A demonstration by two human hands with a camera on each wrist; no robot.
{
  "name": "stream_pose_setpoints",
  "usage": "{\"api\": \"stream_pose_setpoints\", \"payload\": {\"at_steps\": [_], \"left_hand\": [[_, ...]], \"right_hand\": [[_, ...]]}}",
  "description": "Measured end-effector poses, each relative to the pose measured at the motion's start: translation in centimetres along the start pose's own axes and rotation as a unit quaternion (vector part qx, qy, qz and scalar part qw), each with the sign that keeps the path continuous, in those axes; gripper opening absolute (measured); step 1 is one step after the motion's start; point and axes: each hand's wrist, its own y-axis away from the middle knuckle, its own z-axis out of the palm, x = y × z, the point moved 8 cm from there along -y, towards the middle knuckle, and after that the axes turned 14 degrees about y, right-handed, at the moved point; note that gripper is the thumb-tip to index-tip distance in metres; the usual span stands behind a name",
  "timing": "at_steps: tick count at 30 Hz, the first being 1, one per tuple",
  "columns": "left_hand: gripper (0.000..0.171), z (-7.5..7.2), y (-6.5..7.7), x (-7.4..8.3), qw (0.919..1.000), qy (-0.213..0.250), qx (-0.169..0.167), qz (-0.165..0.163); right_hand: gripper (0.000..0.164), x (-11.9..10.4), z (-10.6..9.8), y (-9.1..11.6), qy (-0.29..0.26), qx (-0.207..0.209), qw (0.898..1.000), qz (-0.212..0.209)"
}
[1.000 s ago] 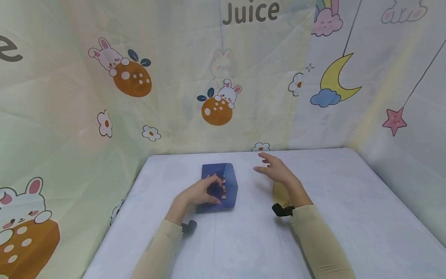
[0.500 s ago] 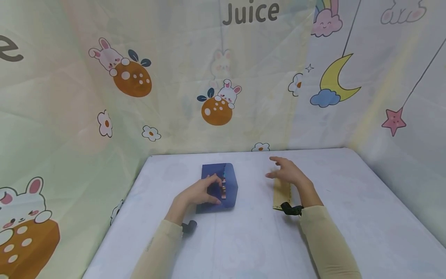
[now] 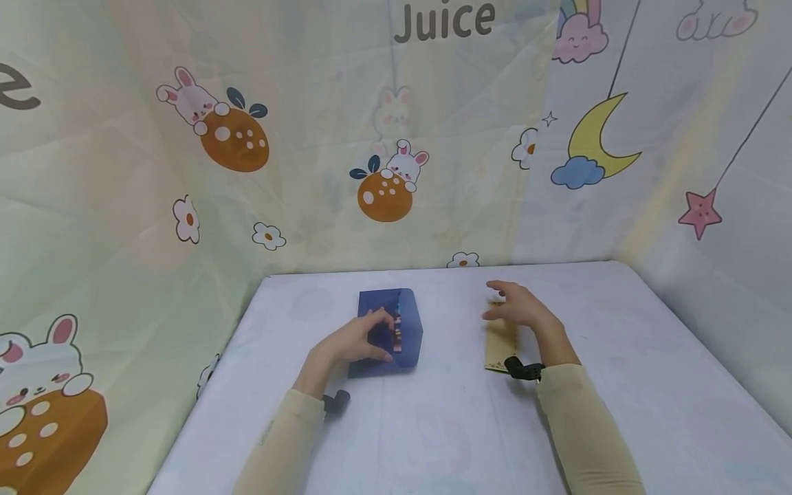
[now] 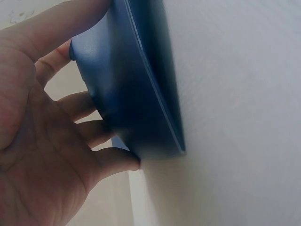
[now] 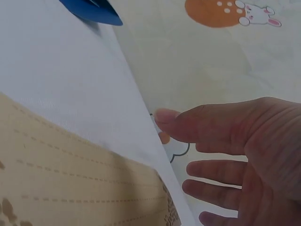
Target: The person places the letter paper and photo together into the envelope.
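In the head view a dark blue envelope [image 3: 409, 344] lies left of the table's middle, its pointed flap to the right and a narrow multicoloured strip by the opening. My left hand [image 3: 348, 342] holds it, thumb and forefinger apart over its face. The left wrist view shows the envelope [image 4: 127, 94] bowed, fingertips along its edge. To the right lies a tan sheet of letter paper [image 3: 500, 347], with dashed lines and a brown pattern in the right wrist view. Above its far end my right hand [image 3: 516, 306] hovers, fingers apart and holding nothing.
A white cloth covers the table [image 3: 445, 426]. Printed curtains [image 3: 309, 137] stand along its back and sides. A small black camera [image 3: 522, 369] sits on the right wrist, close over the paper's near end, and another [image 3: 337, 402] on the left.
My right hand has moved right and slightly toward me, away from the envelope, and more of the tan paper shows under it. The left hand and the envelope stay in place.
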Motion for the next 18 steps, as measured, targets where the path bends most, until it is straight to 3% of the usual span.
{"api": "stream_pose_setpoints", "payload": {"at_steps": [18], "left_hand": [[0.057, -0.1, 0.2, 0.5, 0.9999, 0.005, -0.009, 0.013]], "right_hand": [[0.096, 1.7, 1.1, 0.3, 0.032, -0.048, 0.998, 0.032]]}}
